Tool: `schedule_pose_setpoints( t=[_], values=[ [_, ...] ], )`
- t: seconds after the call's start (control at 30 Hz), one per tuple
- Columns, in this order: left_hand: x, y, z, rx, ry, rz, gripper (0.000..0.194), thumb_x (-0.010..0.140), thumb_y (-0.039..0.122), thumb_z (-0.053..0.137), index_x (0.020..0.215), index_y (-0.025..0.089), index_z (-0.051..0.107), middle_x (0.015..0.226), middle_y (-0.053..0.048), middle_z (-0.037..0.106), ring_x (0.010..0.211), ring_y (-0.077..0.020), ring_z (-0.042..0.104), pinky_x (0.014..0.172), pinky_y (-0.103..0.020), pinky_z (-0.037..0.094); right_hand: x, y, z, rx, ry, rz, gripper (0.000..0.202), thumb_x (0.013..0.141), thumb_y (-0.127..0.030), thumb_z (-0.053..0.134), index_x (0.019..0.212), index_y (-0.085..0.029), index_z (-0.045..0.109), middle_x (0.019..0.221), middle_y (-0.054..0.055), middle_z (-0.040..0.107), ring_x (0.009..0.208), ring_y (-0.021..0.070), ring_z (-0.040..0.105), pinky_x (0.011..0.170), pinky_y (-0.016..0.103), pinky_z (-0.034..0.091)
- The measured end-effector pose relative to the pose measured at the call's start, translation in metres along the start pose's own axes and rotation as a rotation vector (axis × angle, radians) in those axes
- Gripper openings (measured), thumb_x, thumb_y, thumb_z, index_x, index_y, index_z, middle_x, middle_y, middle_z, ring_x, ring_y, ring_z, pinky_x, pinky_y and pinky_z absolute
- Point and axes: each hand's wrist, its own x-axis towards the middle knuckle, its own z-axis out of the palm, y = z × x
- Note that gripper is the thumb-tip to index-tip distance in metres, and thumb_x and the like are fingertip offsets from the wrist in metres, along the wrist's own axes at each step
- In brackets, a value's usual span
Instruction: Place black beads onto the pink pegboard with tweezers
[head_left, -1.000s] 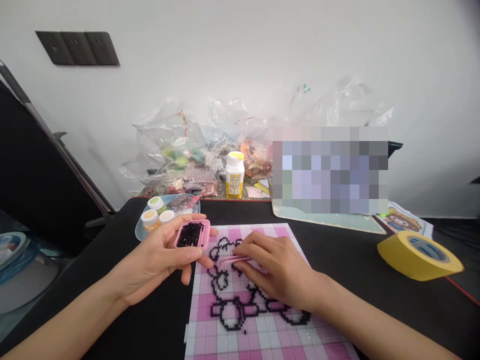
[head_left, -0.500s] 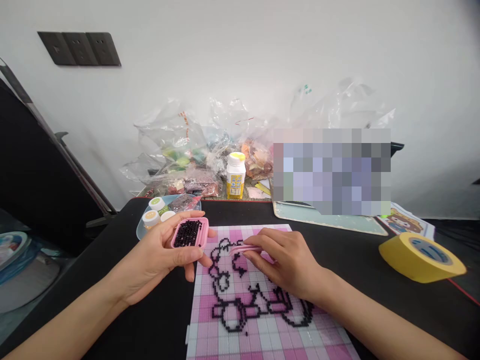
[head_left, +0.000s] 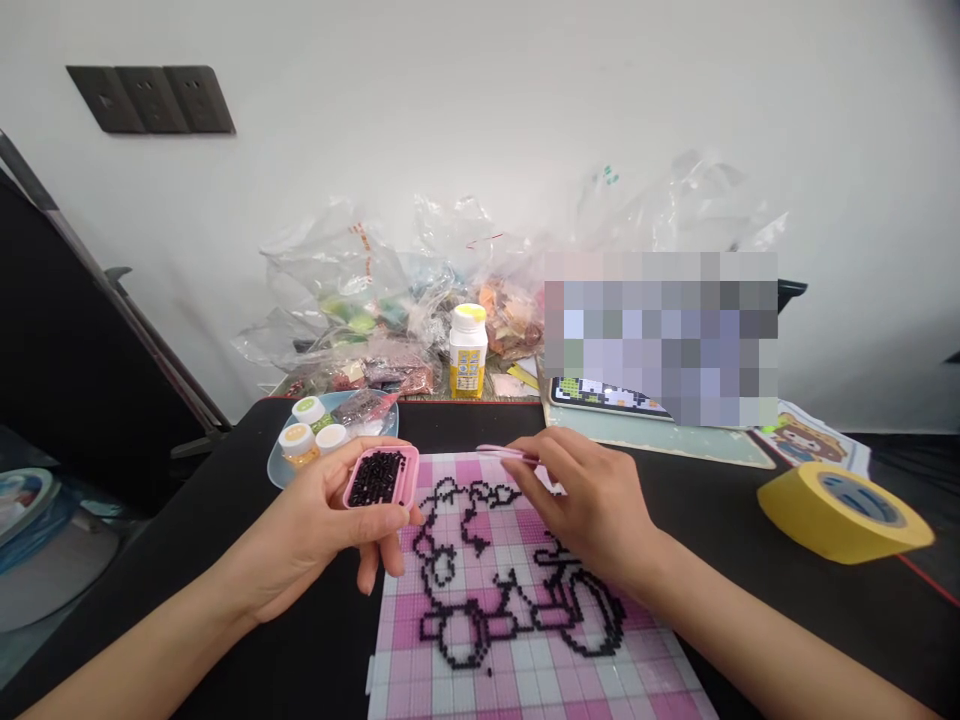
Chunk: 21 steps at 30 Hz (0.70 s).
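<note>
Checkered board point(head_left: 525, 690) cut off below, partly hidden by right fingers point(head_left: 535, 494), screen point(head_left: 600, 393) mostly pixelated, bin point(head_left: 56, 565) cropped at left

Pegboard point(head_left: 420, 690): pink-and-white checked, lying flat.
Bead outline point(head_left: 480, 545): black, curving across the pegboard.
Tray point(head_left: 409, 480): pink, rounded corners, held beside the pegboard's far left corner.
Loose beads point(head_left: 377, 478): black, heaped inside.
Tweezers point(head_left: 495, 451): pink, slim, near the pegboard's far edge.

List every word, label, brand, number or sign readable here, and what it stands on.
None is readable; these are too small or blurred:
White plastic bottle with yellow lower half: bluish print.
Clear plastic bag, rear left: orange print.
Clear plastic bag, rear right: green print.
Round yellow tape roll: marks inside its core.
Small white-lidded jar: orange lid mark.
</note>
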Motion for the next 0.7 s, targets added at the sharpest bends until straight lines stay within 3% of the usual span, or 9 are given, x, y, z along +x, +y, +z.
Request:
schedule_pose_setpoints(
  t=[0.13, 0.27, 0.43, 0.57, 0.7],
  values=[
    [0.001, 0.001, 0.002, -0.023, -0.010, 0.006, 0.064, 0.073, 0.036, 0.090, 0.120, 0.019, 0.051, 0.070, -0.001, 0.074, 0.042, -0.0110, 0.062, 0.037, -0.016, 0.049, -0.002, 0.008, 0.004, -0.045, -0.049, 0.095, 0.037, 0.105, -0.036, 0.049, 0.081, -0.017, 0.069, 0.061, -0.002, 0.063, 0.048, 0.0101, 0.052, 0.045, 0.024, 0.029],
    [-0.001, 0.002, 0.004, -0.033, -0.012, 0.021, 0.063, 0.073, 0.035, 0.090, 0.120, 0.018, 0.051, 0.070, -0.002, 0.073, 0.043, -0.0111, 0.062, 0.035, -0.016, 0.048, 0.000, 0.007, 0.002, 0.022, -0.003, 0.048, 0.028, 0.103, -0.032, 0.052, 0.089, -0.016, 0.071, 0.063, -0.002, 0.064, 0.048, 0.0080, 0.051, 0.048, 0.022, 0.033],
    [-0.001, 0.003, 0.004, -0.026, 0.015, 0.016, 0.065, 0.072, 0.036, 0.091, 0.120, 0.019, 0.052, 0.070, -0.001, 0.073, 0.043, -0.0106, 0.061, 0.035, -0.015, 0.048, 0.000, 0.002, -0.001, -0.038, -0.085, 0.042, 0.035, 0.103, -0.032, 0.052, 0.076, -0.017, 0.069, 0.059, 0.000, 0.063, 0.050, 0.0102, 0.056, 0.046, 0.025, 0.027],
    [0.000, 0.003, 0.004, -0.013, 0.031, 0.010, 0.067, 0.072, 0.036, 0.092, 0.123, 0.020, 0.051, 0.072, -0.002, 0.074, 0.041, -0.0096, 0.060, 0.036, -0.016, 0.047, 0.001, 0.001, -0.004, 0.068, -0.024, -0.020, 0.025, 0.102, -0.027, 0.054, 0.085, -0.016, 0.070, 0.064, 0.000, 0.065, 0.051, 0.0090, 0.055, 0.049, 0.023, 0.033],
    [-0.001, 0.004, 0.005, 0.000, 0.039, 0.011, 0.068, 0.072, 0.038, 0.091, 0.124, 0.021, 0.050, 0.073, -0.002, 0.074, 0.042, -0.0094, 0.059, 0.037, -0.016, 0.047, 0.002, -0.002, -0.007, 0.112, -0.155, -0.098, 0.031, 0.103, -0.028, 0.052, 0.079, -0.016, 0.067, 0.061, -0.001, 0.062, 0.052, 0.0100, 0.055, 0.050, 0.023, 0.033]
  ],
)
